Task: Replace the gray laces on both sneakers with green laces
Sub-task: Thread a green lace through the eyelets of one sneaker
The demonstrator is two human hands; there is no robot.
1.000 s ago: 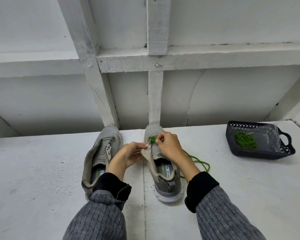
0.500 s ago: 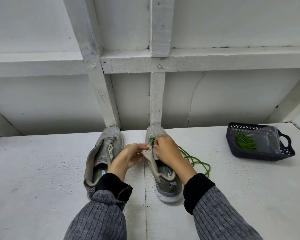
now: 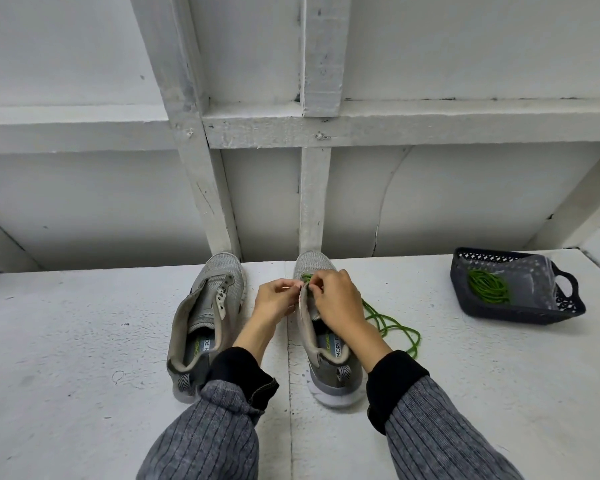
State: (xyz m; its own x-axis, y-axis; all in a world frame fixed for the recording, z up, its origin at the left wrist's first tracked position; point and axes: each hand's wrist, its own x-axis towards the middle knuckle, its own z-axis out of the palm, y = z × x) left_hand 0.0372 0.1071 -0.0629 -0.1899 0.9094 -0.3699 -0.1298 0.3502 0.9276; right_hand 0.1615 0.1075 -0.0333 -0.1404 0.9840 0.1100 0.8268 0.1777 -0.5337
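Right gray mesh sneaker (image 3: 329,355) sat at the table's six o'clock, and lacing had only just begun! The left hand (image 3: 274,301) pinched its eyelet flap; the right hand (image 3: 336,299) pinched the green lace (image 3: 392,323), whose slack trailed toward three o'clock. The left gray sneaker (image 3: 205,317) lay unlaced at nine o'clock. A second coiled green lace (image 3: 487,289) waited in the dark plastic basket (image 3: 520,311) at two o'clock.

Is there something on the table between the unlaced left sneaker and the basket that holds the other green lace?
Yes. Between the left sneaker and the basket holding the coiled green lace stand the right sneaker, both hands working on it (left hand, right hand), and its loose green lace.
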